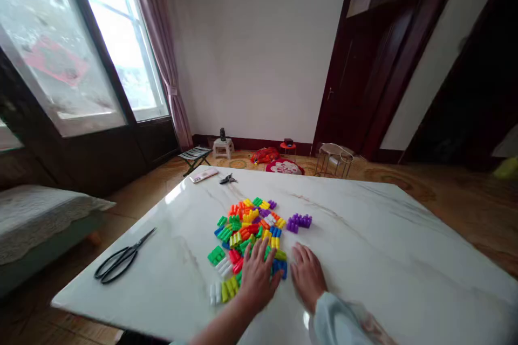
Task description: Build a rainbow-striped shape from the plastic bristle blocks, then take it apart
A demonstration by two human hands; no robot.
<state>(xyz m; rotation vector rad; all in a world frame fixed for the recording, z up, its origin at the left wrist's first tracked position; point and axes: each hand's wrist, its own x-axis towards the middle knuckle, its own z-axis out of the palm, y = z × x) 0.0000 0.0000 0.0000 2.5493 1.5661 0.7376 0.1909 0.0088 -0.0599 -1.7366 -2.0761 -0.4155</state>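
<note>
Colourful plastic building blocks (246, 229) lie in a loose heap on the white marbled table (364, 232). Over the near part of the heap rests my left hand (259, 275), palm down with its fingers spread on the blocks; it grips none of them. Just right of the heap, my right hand (308, 275) lies on the tabletop, its fingers extended and nothing visible in it. Blue blocks (280, 268) sit between the two hands. A purple group of blocks (298, 222) stands apart, beyond my right hand.
Black scissors (125, 259) lie at the table's left. Near the far left corner are a phone-like flat object (204, 175) and a small dark tool (229, 179). Past the table stand a white stool (223, 148), a folding stool (195, 155) and a round metal-legged stool (335, 153).
</note>
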